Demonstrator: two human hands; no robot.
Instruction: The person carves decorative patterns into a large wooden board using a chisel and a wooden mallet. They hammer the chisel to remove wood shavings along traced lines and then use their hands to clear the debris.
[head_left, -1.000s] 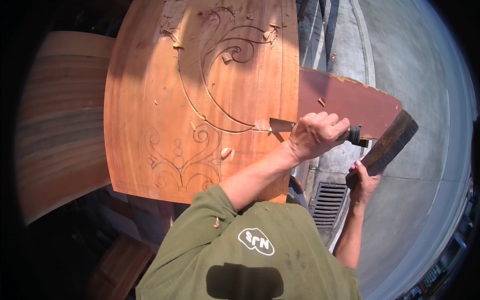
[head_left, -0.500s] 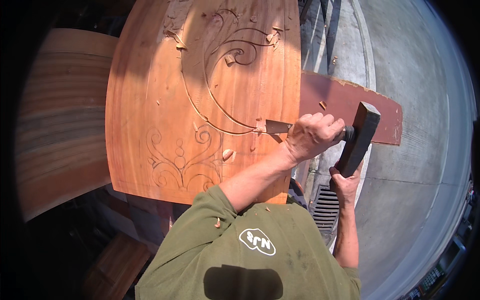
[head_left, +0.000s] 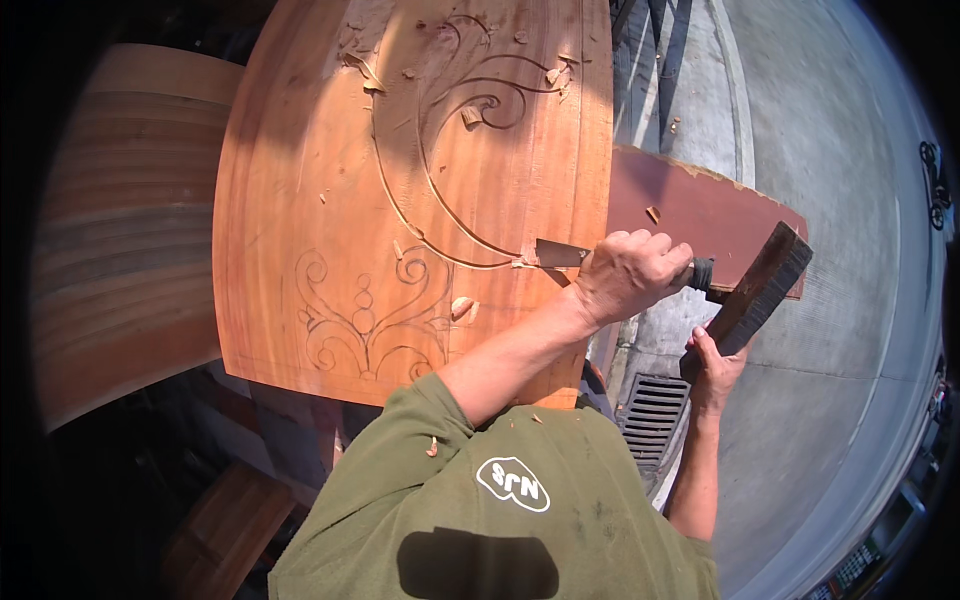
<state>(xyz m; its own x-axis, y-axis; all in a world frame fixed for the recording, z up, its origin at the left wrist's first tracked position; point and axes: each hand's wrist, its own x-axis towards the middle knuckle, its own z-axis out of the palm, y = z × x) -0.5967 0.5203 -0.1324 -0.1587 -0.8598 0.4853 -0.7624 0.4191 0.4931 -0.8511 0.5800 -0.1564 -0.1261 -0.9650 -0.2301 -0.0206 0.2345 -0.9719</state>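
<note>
Grey pavement (head_left: 820,310) stretches away to the right of the hands in the head view, while a wooden panel (head_left: 290,190) spreads to their left. At the panel's right edge, the left hand (head_left: 632,272) is wrapped round a chisel (head_left: 562,255), its blade over the panel by a carved groove (head_left: 480,266); apart from it, the right hand (head_left: 720,372) clasps a dark mallet (head_left: 757,295).

Sunlight is brightening the panel (head_left: 490,190), a shadow (head_left: 402,140) is dimming its top, and fisheye edges are bowing.
</note>
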